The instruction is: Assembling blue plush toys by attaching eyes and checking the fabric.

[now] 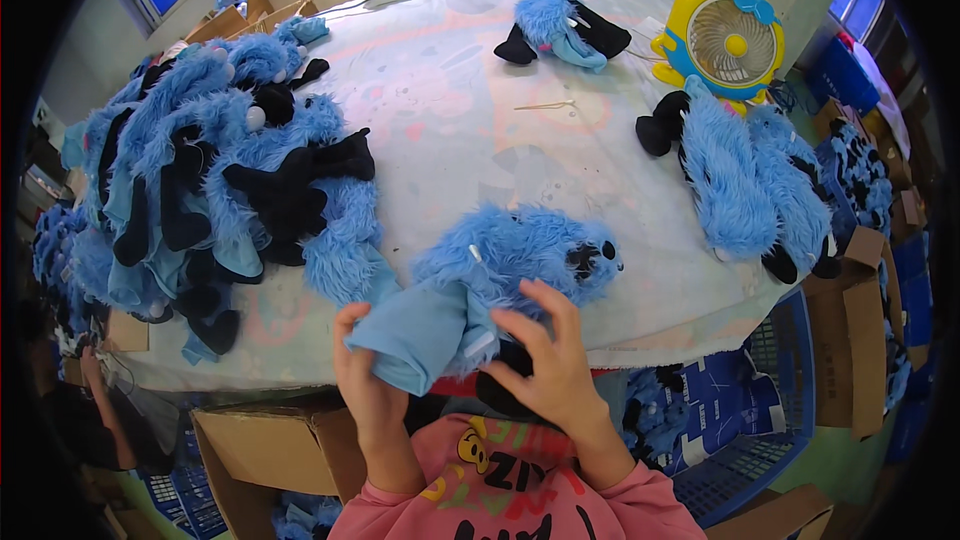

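Note:
A furry blue plush toy skin (560,245) lies at the table's near edge, its black nose toward the right. Its smooth light-blue cloth part (415,333) spreads open toward me. My left hand (370,380) grips the left edge of that cloth, thumb up along it. My right hand (550,365) is at the other side of the cloth, fingers curved, thumb and index finger at its edge beside a small white label (480,344). A black limb of the plush hangs partly hidden behind the right hand. A small white piece (475,253) sticks up from the fur.
A large heap of blue and black plush skins (210,160) covers the table's left side. More lie at the right (735,185) and far side (560,25), near a yellow fan (735,45). Cardboard boxes (270,445) and a blue crate (795,380) stand below. A person's arm (105,405) shows at far left.

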### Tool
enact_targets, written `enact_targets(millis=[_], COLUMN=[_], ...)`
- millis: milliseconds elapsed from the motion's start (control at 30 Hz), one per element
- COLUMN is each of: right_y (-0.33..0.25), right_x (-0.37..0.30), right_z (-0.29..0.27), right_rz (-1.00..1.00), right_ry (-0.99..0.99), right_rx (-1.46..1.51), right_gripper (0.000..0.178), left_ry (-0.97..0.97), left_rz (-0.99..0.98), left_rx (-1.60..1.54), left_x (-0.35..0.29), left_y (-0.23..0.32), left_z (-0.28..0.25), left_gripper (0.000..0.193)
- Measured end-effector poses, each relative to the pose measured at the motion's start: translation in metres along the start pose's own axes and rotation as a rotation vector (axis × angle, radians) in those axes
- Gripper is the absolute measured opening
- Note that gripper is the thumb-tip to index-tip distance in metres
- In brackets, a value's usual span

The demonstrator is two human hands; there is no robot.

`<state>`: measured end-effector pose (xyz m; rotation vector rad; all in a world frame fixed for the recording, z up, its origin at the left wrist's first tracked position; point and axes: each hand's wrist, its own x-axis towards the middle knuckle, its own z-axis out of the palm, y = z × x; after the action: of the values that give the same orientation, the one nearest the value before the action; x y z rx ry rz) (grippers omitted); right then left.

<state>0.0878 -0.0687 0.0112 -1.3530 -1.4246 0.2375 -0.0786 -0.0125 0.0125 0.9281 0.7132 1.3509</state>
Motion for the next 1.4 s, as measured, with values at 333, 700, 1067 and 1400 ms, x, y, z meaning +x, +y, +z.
enact_targets(millis=[333,700,1067,1400], right_y=[0.009,0.024,0.047,0.051], right_x=[0.000,-0.038,-0.061,-0.088], right_z=[-0.009,-0.024,-0.042,-0.075], right_rz=[-0.002,0.385,0.312,0.464], right_ry=[-0.307,-0.312,0.069,0.323], right_rx=[0.007,0.523,0.597,0.465], right_gripper=[0.029,0.015,0.013,0.012], left_ry=[0.187,-0.766,0.484,0.509], left_rz=[0.257,0.270,1.399,-0.005], left_rx=[0.214,1.263,1.455,2.391], left_x=[0.021,0.032,0.142,0.282], left_y=[0.007,0.014,0.227,0.272], left_z=[-0.011,0.031,-0.013,-0.141], left_gripper=[0.026,0.038,0.029,0.045])
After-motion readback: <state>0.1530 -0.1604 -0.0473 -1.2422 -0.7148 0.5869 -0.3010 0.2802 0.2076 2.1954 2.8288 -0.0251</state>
